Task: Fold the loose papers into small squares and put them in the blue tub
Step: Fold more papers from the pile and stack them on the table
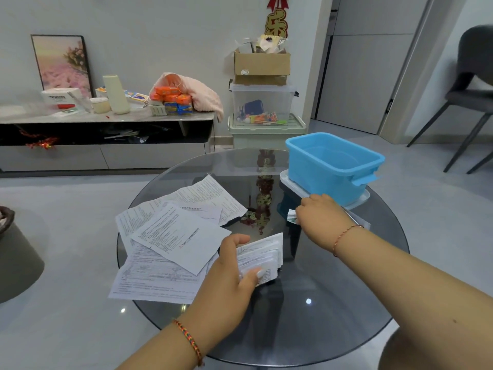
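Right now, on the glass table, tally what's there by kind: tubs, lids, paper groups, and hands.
Blue tub: 1
Clear lid under the tub: 1
Pile of loose papers: 1
Stack of folded papers gripped by the left hand: 1
Small folded paper pinched by the right hand: 1
Hands: 2
Total: 7

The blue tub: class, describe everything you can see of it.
The blue tub is a rectangular open-topped bin of what looks like plastic, with a rolled rim and a handle tab at its right end. It stands upright on a clear lid at the glass table's far right. No folded paper shows inside.
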Demonstrator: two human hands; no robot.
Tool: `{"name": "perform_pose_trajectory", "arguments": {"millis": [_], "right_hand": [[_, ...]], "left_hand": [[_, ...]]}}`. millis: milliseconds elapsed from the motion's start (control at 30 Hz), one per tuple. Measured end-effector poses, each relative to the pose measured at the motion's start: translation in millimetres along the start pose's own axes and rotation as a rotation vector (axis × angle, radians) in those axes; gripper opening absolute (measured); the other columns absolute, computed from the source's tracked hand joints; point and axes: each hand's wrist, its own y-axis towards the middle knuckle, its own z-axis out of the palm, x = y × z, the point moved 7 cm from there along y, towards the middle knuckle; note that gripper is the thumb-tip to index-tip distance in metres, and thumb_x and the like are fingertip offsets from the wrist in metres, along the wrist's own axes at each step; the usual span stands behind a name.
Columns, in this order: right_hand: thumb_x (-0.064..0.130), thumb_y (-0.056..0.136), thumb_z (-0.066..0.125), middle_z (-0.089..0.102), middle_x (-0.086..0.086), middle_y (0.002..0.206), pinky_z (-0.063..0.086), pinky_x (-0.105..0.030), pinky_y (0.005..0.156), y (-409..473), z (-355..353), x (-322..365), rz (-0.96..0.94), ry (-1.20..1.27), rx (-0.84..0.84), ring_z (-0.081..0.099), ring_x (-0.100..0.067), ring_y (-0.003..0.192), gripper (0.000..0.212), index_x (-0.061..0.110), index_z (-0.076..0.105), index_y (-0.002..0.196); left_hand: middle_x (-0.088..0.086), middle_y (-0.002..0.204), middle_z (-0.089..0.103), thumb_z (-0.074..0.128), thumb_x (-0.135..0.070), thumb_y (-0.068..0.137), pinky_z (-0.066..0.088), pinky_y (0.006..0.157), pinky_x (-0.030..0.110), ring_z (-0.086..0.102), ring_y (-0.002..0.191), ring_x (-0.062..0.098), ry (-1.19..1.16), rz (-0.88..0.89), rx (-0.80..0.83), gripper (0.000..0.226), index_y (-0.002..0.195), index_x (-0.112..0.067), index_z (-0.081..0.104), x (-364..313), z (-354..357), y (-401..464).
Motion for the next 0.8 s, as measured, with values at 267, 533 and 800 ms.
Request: {"name": "perform_pose_trajectory", "arguments": {"millis": [267, 533, 800], "right_hand": [[0.022, 0.095, 0.049, 0.055, 0.005, 0.076, 0.045, -0.030, 0.067, -37, -43, -15, 0.132, 0.595, -0.173, 0.053, -0.019, 0.075, 0.010, 0.026, 0.055, 0.089], [0.015, 0.090, 0.060, 0.059, 0.010, 0.077, 0.046, -0.019, 0.067, -97, -72, 35, -0.208, 0.914, -0.018, 0.054, -0.006, 0.081, 0.010, 0.018, 0.068, 0.085], [0.020, 0.086, 0.065, 0.050, 0.008, 0.081, 0.042, -0.023, 0.073, -87, -59, 48, -0.156, 0.864, -0.150, 0.052, -0.010, 0.080, 0.010, 0.014, 0.069, 0.079]], "left_hand": [[-0.014, 0.124, 0.044, 0.053, -0.029, 0.094, 0.052, 0.089, 0.032, 0.050, 0.106, 0.006, -0.016, -0.011, 0.035, 0.045, 0.125, -0.045, 0.024, 0, 0, -2], [-0.013, 0.121, 0.043, 0.048, -0.025, 0.096, 0.047, 0.090, 0.023, 0.045, 0.102, -0.006, 0.002, 0.061, 0.079, 0.044, 0.126, -0.043, 0.021, -5, -2, -3], [-0.016, 0.123, 0.039, 0.039, -0.032, 0.098, 0.030, 0.077, -0.006, 0.040, 0.104, -0.016, 0.025, 0.091, 0.123, 0.039, 0.125, -0.045, 0.014, -12, 1, -6]]}}
